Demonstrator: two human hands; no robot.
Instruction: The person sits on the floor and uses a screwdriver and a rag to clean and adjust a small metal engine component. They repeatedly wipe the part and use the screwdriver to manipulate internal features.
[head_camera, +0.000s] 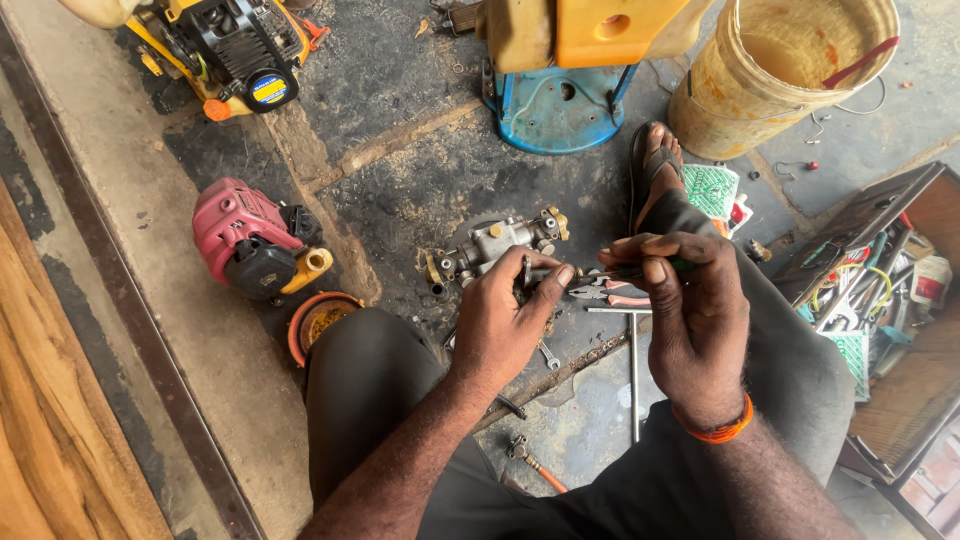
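1. The left hand (505, 320) grips a metal carburettor (497, 245), held above the stained concrete floor (420, 190) at mid-scene; thumb and fingers (563, 277) are curled and pressed against its near side.
2. The right hand (690, 315) sits just right of the carburettor, its fingers bunched together and pinching a slim green-handled screwdriver (640, 270) whose tip points left at the carburettor.
3. Red-handled pliers (610, 294) lie on the floor beneath the 2 hands; a long metal rod tool (633, 370) lies beside them, running toward the near edge.
4. A small spanner (548, 353) lies on the floor just near of the left hand.
5. A red small engine (255, 240) stands at left, well apart from the hands; an orange round cover (318, 318) rests touching the left knee.
6. A yellow engine unit (225, 50) sits far left; a blue metal base (555, 105) and a yellowed plastic bucket (775, 75) stand far right.
7. An open wooden toolbox (880, 290) with mixed tools is at right.
8. An orange band (722, 430) circles the right wrist.
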